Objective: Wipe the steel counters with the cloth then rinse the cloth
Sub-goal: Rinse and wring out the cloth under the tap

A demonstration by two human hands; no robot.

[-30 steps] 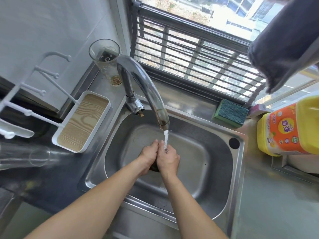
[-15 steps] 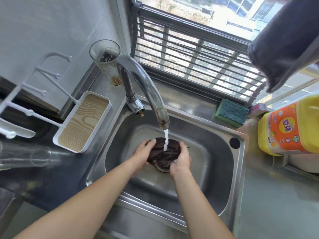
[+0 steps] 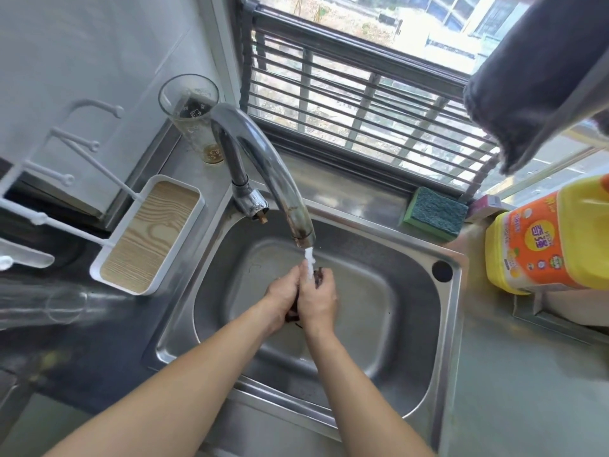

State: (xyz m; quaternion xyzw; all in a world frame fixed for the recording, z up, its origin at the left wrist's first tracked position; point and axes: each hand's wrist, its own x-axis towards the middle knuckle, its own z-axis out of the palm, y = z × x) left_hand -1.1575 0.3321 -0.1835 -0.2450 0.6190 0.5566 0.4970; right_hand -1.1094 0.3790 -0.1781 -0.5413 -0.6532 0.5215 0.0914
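Reaching in from 6 and 7 o'clock, both bare forearms converging over the middle of the steel sink (image 3: 425,384). Pressing palm to palm, left hand (image 3: 284,300) and right hand (image 3: 318,300) bunching the dark cloth (image 3: 319,278) between them, right under the tap (image 3: 263,173). Peeking out only at the top near the right thumb and at the bottom by the wrists, the rest of the cloth hiding inside the hands. Closing tight on the cloth, fingers of both hands curling inward with no gap between the palms. Falling from the spout at 12 o'clock of the hands, the water stream (image 3: 309,263) striking the knuckles and the cloth's top edge.

Standing at 11 o'clock behind the tap, a clear glass (image 3: 192,117) showing only an amber tint at its base. Sitting at 9 o'clock on the counter, a white tray with a wood-grain floor (image 3: 151,235) carrying white rack prongs. Lying at 2 o'clock on the sill ledge, a green sponge (image 3: 435,212). Standing at 3 o'clock, a yellow and orange jug (image 3: 553,235). Hanging at 1 o'clock, a grey towel (image 3: 540,77).
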